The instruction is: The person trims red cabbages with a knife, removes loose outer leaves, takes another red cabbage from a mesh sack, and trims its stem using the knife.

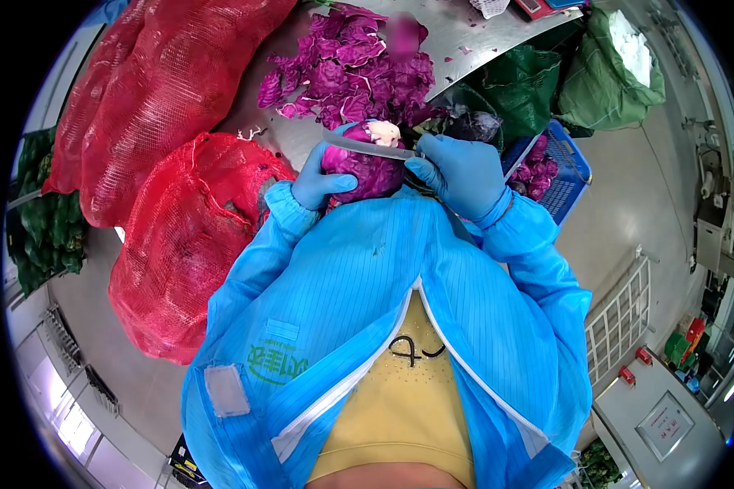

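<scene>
Right now, the cabbage (pixel 364 175) sits in the left hand (pixel 314 183), close in front of the blue jacket (pixel 342 277), with its pale cut end (pixel 382 133) facing up. The left hand, gloved in blue, is curved around it, thumb pressed on the near side and blue fingertips showing at the far side. The right hand (pixel 463 173), gloved too, is closed around the handle end of the knife (pixel 369 147), its thumb pointing toward the cabbage. The blade lies across the upper part of the cabbage, just below the pale end, its tip reaching toward the left hand.

Just beyond, a loose heap of purple leaves (pixel 347 73) covers the nearest stretch of the metal tabletop (pixel 458 42), with small scraps beside it. A blurred patch hides part of the heap's far edge. On the left, a large red sack (pixel 167 90) crowds the tabletop, and a second net bag (pixel 183 253) bulges close beside the left sleeve, its mouth open toward the cabbage. Past the right hand are some dark heads (pixel 475 125), near a dark green bag (pixel 520 85). A lighter green sack (pixel 607 81) with white material in it stands farther right. The blue crate (pixel 577 167), holding purple pieces (pixel 537 171), is just beside the right forearm.
</scene>
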A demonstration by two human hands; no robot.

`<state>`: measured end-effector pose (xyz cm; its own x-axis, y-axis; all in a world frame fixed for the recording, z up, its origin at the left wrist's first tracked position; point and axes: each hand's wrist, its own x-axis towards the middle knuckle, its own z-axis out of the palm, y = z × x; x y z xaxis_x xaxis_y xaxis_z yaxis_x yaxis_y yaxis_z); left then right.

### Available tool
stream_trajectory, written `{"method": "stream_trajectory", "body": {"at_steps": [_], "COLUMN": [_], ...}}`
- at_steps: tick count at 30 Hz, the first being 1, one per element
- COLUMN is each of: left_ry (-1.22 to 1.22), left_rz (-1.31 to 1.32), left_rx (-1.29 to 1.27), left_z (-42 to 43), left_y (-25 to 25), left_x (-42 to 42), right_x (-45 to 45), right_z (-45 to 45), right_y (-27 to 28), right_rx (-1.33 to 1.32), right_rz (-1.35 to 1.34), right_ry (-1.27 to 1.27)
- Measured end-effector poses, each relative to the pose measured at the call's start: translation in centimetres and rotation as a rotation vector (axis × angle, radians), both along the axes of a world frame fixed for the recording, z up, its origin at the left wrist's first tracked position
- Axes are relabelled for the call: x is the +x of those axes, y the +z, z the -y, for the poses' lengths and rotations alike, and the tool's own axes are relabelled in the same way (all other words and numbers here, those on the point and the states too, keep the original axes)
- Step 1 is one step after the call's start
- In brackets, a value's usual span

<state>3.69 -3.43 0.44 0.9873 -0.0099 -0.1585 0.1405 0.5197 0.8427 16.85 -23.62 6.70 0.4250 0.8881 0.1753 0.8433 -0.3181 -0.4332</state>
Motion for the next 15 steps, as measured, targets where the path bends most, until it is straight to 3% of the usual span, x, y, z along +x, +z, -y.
{"method": "stream_trajectory", "body": {"at_steps": [7, 9, 10, 12, 15], "left_ry": [-0.017, -0.098, -0.134, -0.172, 0.021], "left_rz": [0.003, 0.186, 0.217, 0.356, 0.281], "left_rx": [-0.067, -0.064, 0.007, 0.099, 0.271], "left_z": [0.4, -0.1, -0.5, -0.6, -1.4], "left_y": [-0.5, -1.8, -0.8, 0.8, 0.1], "left_x": [-0.1, 0.1, -0.5, -0.1, 0.9], "right_x": [0.4, 1.2, 3.1, 5.5, 4.3], "right_z": [0.3, 0.6, 1.3, 3.1, 3.4], "right_y": [-2.1, -4.0, -4.9, -6.3, -6.8], "right_rx": [0.018, 0.208, -0.059, -0.271, -0.207], "right_rz": [0.030, -0.066, -0.066, -0.070, -0.074], "right_ry": [0.006, -0.186, -0.378, -0.368, -0.361]}}
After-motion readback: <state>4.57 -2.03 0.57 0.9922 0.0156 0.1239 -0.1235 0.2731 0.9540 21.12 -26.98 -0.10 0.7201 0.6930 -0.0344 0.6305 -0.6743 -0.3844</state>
